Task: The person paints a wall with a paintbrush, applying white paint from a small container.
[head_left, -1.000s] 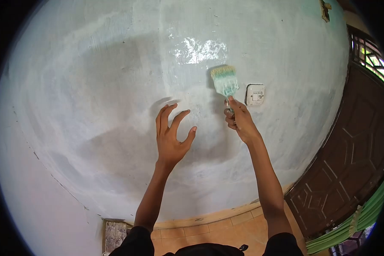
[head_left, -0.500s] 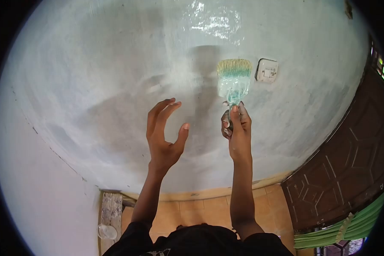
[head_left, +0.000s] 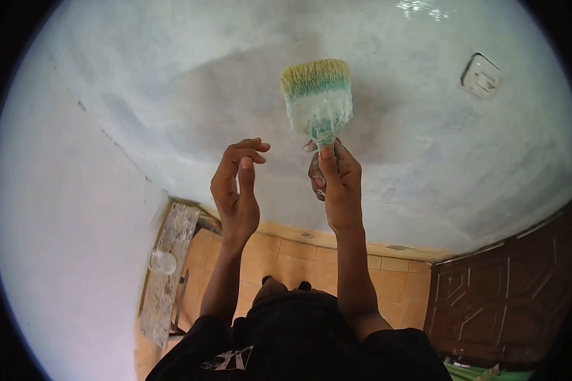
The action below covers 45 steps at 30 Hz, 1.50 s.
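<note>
Grasping the paintbrush [head_left: 318, 101] by its handle, the right hand [head_left: 338, 184] held it bristles-up near the pale wall [head_left: 171, 82], perhaps not touching; the left hand [head_left: 236, 184] hung released, fingers curled.

The paintbrush [head_left: 318, 95] handle is almost wholly hidden inside the right hand [head_left: 338, 184]; only a short stub shows above the fingers. The left hand [head_left: 236, 184] is seen edge-on with fingers curled, so its palm cannot be seen. The wooden door [head_left: 508, 298] is cut off by the dark lens rim at the right. The small clear container [head_left: 163, 261] on the patterned board [head_left: 168, 267] is too small to identify. The wall switch [head_left: 481, 75] is too blurred to count its rockers
</note>
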### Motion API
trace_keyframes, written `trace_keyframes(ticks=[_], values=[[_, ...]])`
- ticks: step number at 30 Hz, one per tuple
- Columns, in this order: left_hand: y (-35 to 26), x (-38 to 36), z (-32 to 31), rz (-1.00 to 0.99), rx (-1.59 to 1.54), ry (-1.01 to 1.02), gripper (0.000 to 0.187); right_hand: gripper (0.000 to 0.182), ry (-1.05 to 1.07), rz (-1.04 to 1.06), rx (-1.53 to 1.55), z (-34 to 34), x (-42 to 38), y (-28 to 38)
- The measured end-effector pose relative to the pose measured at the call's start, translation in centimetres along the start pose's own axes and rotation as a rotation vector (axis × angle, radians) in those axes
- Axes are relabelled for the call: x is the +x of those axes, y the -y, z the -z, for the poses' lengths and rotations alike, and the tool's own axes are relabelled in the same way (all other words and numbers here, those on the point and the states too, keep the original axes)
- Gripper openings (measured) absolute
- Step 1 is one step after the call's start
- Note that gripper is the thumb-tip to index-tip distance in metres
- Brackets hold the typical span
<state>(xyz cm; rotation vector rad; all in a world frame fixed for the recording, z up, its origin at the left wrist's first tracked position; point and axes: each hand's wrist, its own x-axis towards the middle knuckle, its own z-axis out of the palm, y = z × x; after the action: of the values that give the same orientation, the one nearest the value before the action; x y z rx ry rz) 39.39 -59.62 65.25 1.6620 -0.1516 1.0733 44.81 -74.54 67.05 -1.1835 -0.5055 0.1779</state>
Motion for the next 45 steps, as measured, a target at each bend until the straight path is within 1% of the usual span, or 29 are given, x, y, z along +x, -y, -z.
trace_keyframes(ticks=[2,3,8,14,17,18,21,23,27,29,33,37,40,45], values=[[0.4,-0.7,1.0,0.045,-0.015,-0.061,0.029,0.03,0.049,-0.041,0.032,-0.7,0.1,-0.8],[0.6,-1.0,1.4,0.046,0.014,-0.083,0.035,0.03,0.069,-0.056,0.03,-1.1,0.1,-1.3],[1.0,-3.3,5.0,0.122,0.176,-0.097,0.039,0.03,0.199,-0.132,0.031,-4.3,0.4,-3.8],[1.2,-4.5,10.4,0.261,0.106,-0.263,0.034,0.032,0.342,-0.222,-0.036,-9.7,0.9,-6.9],[2.0,-5.1,13.8,0.3,0.047,-0.317,0.031,0.033,0.379,-0.223,-0.052,-13.3,1.0,-9.0],[1.6,-5.7,13.8,0.31,0.034,-0.329,0.031,0.033,0.404,-0.229,-0.045,-13.1,0.5,-9.1],[1.3,-6.6,18.5,0.375,0.083,-0.383,0.031,0.034,0.48,-0.275,-0.068,-17.3,-0.2,-11.0],[1.4,-7.4,21.5,0.352,0.09,-0.419,0.032,0.039,0.531,-0.327,-0.109,-19.9,-1.0,-11.6],[1.4,-8.7,26.7,0.38,0.109,-0.485,0.031,0.04,0.602,-0.358,-0.106,-24.7,-2.1,-13.4],[1.5,-8.9,29.4,0.358,0.135,-0.498,0.031,0.04,0.627,-0.387,-0.117,-27.2,-2.5,-14.3],[1.5,-10.1,33.7,0.346,0.129,-0.543,0.028,0.039,0.668,-0.407,-0.096,-31.5,-3.5,-16.7],[1.5,-11.2,38.2,0.402,0.181,-0.567,0.027,0.036,0.7,-0.473,-0.084,-35.8,-4.5,-19.1],[2.4,-12.4,40.3,0.444,0.211,-0.617,0.027,0.032,0.742,-0.531,-0.105,-37.3,-4.7,-21.3],[5.5,-14.0,45.2,0.517,0.292,-0.695,0.027,0.028,0.777,-0.622,-0.127,-41.7,-4.2,-26.2]])
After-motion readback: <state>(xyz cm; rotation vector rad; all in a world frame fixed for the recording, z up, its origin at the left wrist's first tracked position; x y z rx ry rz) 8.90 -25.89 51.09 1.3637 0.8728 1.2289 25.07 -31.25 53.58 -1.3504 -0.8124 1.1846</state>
